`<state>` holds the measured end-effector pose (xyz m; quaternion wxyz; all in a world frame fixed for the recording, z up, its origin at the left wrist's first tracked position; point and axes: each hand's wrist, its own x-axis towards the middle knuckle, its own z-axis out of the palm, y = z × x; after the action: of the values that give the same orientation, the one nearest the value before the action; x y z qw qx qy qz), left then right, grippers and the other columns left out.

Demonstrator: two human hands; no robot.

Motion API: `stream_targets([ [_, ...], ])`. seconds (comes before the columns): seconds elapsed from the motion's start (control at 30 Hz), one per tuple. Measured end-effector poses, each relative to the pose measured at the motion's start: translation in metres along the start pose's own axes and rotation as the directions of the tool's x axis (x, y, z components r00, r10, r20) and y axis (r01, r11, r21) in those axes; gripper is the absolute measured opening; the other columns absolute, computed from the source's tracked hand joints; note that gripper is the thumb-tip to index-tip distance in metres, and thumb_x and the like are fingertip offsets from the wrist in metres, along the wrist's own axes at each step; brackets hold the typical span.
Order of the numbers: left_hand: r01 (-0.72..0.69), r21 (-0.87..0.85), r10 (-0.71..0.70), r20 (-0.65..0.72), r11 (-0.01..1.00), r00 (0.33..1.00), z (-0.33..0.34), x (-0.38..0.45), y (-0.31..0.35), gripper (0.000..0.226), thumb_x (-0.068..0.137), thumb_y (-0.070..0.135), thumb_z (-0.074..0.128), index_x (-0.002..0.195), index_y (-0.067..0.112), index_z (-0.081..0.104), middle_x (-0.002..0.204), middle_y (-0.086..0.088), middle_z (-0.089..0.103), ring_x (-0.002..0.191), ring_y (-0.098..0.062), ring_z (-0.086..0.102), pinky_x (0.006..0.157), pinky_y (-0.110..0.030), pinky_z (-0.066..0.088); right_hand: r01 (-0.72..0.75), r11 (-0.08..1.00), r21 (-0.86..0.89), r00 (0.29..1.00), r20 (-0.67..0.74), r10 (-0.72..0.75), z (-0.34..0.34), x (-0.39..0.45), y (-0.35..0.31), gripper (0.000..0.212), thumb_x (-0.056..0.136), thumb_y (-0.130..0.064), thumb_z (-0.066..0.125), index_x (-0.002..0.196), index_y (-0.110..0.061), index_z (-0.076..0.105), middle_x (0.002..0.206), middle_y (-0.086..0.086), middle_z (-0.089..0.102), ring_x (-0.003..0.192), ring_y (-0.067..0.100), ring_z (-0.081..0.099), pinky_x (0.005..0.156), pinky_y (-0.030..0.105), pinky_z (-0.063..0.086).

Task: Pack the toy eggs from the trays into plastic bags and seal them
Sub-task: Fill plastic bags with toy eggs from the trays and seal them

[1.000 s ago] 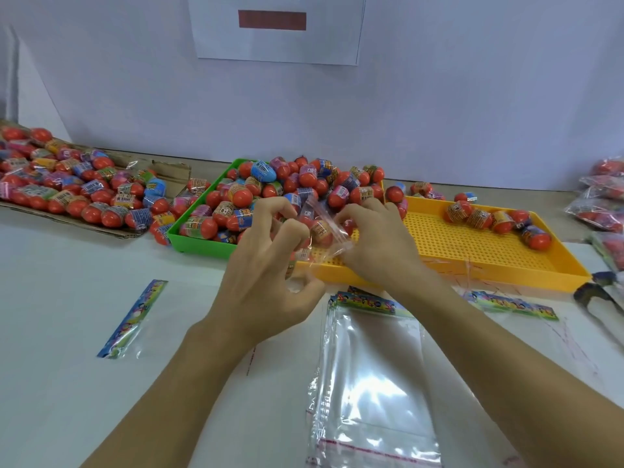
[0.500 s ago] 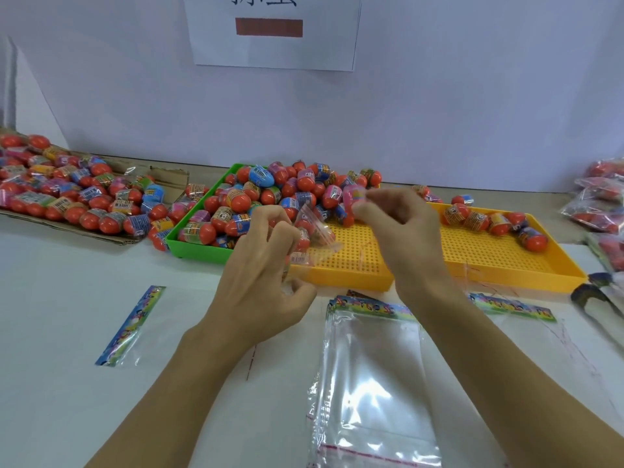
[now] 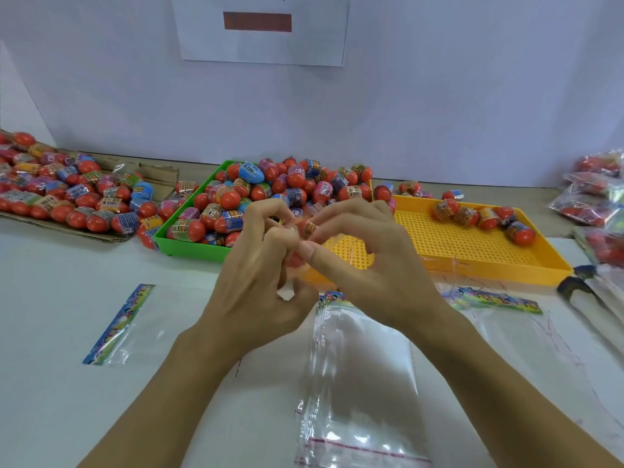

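Note:
My left hand [image 3: 260, 282] and my right hand [image 3: 368, 265] meet in front of the trays. The left hand's curled fingers grip a small clear plastic bag [image 3: 286, 293] with red toy eggs inside, mostly hidden by the fingers. A toy egg [image 3: 309, 227] is pinched in my right hand's fingertips at the bag's top. The green tray [image 3: 189, 246] is heaped with red toy eggs [image 3: 270, 190]. The yellow tray [image 3: 489, 271] holds several eggs [image 3: 479, 217] at its far right.
A stack of empty clear bags [image 3: 361, 366] lies right under my hands. Single bags lie at the left [image 3: 118, 325] and right [image 3: 493, 298]. Cardboard [image 3: 158, 177] with many eggs sits far left. Filled bags [image 3: 594, 197] and a black tool [image 3: 574, 285] are at the right.
My right hand left the bag, reached up toward the egg pile, and has come back to the left hand with an egg pinched in its fingertips. The left hand kept hold of the bag.

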<state>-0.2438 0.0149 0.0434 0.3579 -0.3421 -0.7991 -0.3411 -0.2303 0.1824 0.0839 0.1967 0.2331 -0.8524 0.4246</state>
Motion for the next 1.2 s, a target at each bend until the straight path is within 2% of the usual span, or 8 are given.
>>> stream_targets([
  [0.13,-0.01,0.004,0.01,0.006,1.0,1.0,0.0,0.001,0.003,0.043,0.072,0.011,0.07,0.095,0.018,0.035,0.112,-0.003,0.036,0.075,-0.019,0.042,0.047,-0.033,0.039,0.02,0.982,-0.188,0.995,0.103,0.0,0.005,-0.001,-0.001,0.028,0.09,-0.044,0.053,0.089,-0.028,0.077,0.131,-0.013,0.048,0.121,0.01,0.029,0.103,0.04,0.03],
  [0.3,0.043,0.024,-0.044,0.031,0.999,0.999,-0.001,0.0,0.006,0.036,0.075,0.018,0.068,0.094,0.02,0.037,0.111,-0.003,0.039,0.074,-0.016,0.043,0.044,-0.032,0.042,0.11,0.954,-0.278,0.974,0.22,-0.049,0.005,-0.004,0.002,0.037,0.096,-0.044,0.04,0.093,-0.032,0.076,0.138,-0.015,0.039,0.128,0.008,0.021,0.101,0.032,0.018],
  [0.5,0.186,0.034,-0.18,-0.131,0.982,0.975,-0.009,0.005,0.003,0.045,0.065,0.004,0.067,0.088,0.02,0.032,0.103,-0.006,0.04,0.083,-0.014,0.039,0.05,-0.037,0.047,-0.196,0.97,0.141,0.944,-0.241,0.226,0.007,0.015,0.019,0.022,0.094,-0.021,0.049,0.103,-0.027,0.068,0.108,-0.011,0.059,0.113,0.012,0.047,0.099,0.026,0.038],
  [0.57,0.175,0.053,-0.168,-0.124,0.983,0.978,-0.009,0.005,0.002,0.043,0.065,0.006,0.066,0.088,0.021,0.032,0.103,-0.007,0.04,0.085,-0.01,0.038,0.054,-0.026,0.045,-0.34,0.94,-0.019,0.938,-0.074,0.337,0.01,0.02,0.028,0.035,0.098,-0.015,0.05,0.13,-0.027,0.056,0.126,-0.007,0.059,0.123,0.013,0.046,0.105,0.029,0.039],
  [0.7,0.161,0.081,-0.156,-0.07,0.984,0.985,-0.007,0.004,0.003,0.04,0.066,0.008,0.064,0.09,0.021,0.035,0.107,-0.008,0.042,0.084,-0.009,0.039,0.054,-0.022,0.043,-0.193,0.901,-0.389,0.925,0.235,0.299,0.024,0.02,0.033,0.06,0.1,-0.018,0.042,0.154,-0.033,0.023,0.157,-0.009,0.034,0.143,0.016,0.028,0.114,0.042,0.031],
  [0.87,0.175,0.081,-0.17,-0.062,0.981,0.984,-0.008,0.003,0.003,0.039,0.064,0.006,0.065,0.086,0.02,0.036,0.106,-0.01,0.043,0.08,-0.016,0.042,0.048,-0.039,0.048,-0.234,0.872,-0.43,0.909,0.221,0.353,0.032,0.031,0.034,0.04,0.096,-0.029,0.05,0.135,-0.032,0.049,0.131,-0.004,0.058,0.114,0.025,0.053,0.094,0.048,0.05],
  [1.0,0.161,0.076,-0.159,-0.023,0.984,0.987,-0.007,0.002,0.002,0.038,0.064,0.007,0.066,0.086,0.021,0.037,0.109,-0.005,0.04,0.076,-0.014,0.042,0.046,-0.027,0.043,-0.353,0.842,-0.408,0.897,0.11,0.429,0.034,0.037,0.034,0.036,0.086,-0.045,0.068,0.115,-0.031,0.053,0.104,-0.004,0.065,0.095,0.023,0.059,0.078,0.044,0.056],
  [1.2,0.166,0.088,-0.168,0.019,0.982,0.986,-0.006,0.001,0.002,0.028,0.064,0.006,0.067,0.079,0.012,0.044,0.111,-0.003,0.04,0.073,-0.016,0.043,0.043,-0.03,0.042,-0.315,0.835,-0.451,0.904,0.125,0.409,0.043,0.051,0.032,0.034,0.088,-0.023,0.069,0.111,-0.027,0.044,0.099,-0.002,0.061,0.085,0.02,0.058,0.065,0.033,0.054],
])
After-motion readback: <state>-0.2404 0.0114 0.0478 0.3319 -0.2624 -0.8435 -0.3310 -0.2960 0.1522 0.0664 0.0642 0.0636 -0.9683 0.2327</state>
